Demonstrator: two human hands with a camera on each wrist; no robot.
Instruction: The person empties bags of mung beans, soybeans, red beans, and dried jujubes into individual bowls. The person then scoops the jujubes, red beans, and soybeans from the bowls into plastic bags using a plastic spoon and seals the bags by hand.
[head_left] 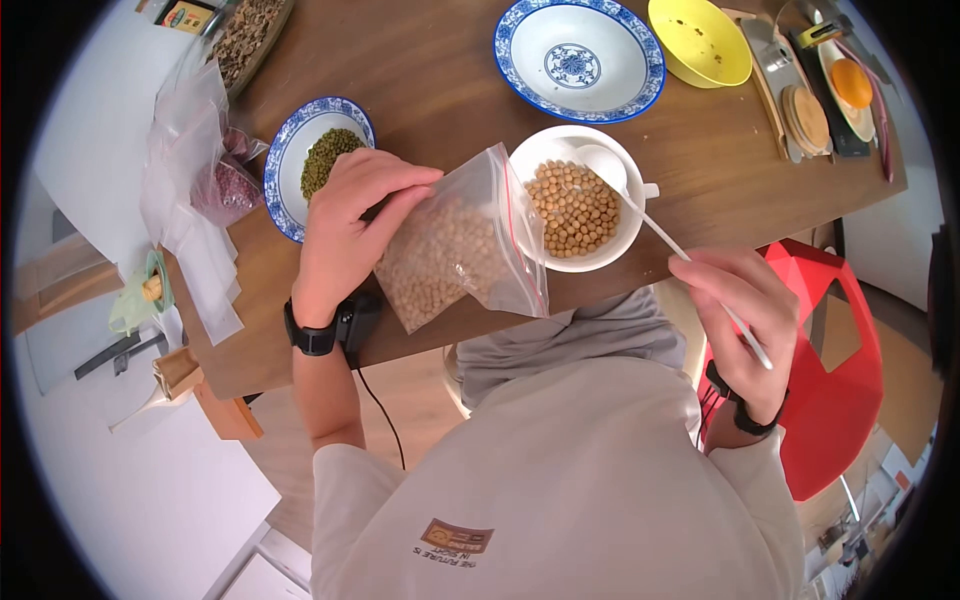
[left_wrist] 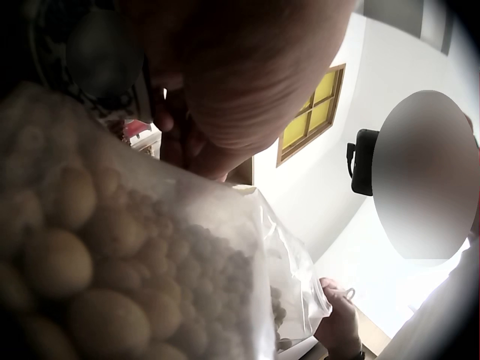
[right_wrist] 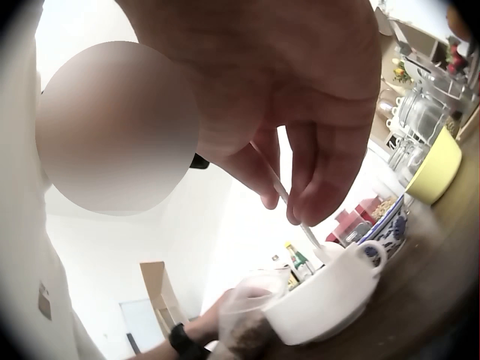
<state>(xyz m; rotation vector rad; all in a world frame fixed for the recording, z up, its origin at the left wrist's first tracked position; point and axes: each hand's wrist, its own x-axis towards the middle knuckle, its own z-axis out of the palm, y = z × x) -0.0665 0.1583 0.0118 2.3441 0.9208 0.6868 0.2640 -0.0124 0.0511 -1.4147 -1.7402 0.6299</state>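
Note:
My left hand [head_left: 345, 225] pinches the edge of a clear zip bag [head_left: 440, 255] filled with round tan beans. The bag leans over the table with its red-lined zip side against a white handled bowl [head_left: 633, 225]. More tan beans [head_left: 575, 215] lie in that bowl. My right hand [head_left: 745, 310] grips the long handle of a white spoon [head_left: 660, 235] between thumb and fingers. The spoon's head rests inside the bowl, at the far side of the beans. In the right wrist view the bowl [right_wrist: 322, 300] stands below my fingers.
A blue-rimmed bowl with green beans [head_left: 325, 165] stands left of the bag. Behind are a blue-patterned bowl [head_left: 570, 70] and a yellow bowl [head_left: 700, 45]. Plastic bags [head_left: 190, 190] lie on the left; a board with a lidded jar [head_left: 805, 115] sits at right. A red chair [head_left: 840, 390] stands nearby.

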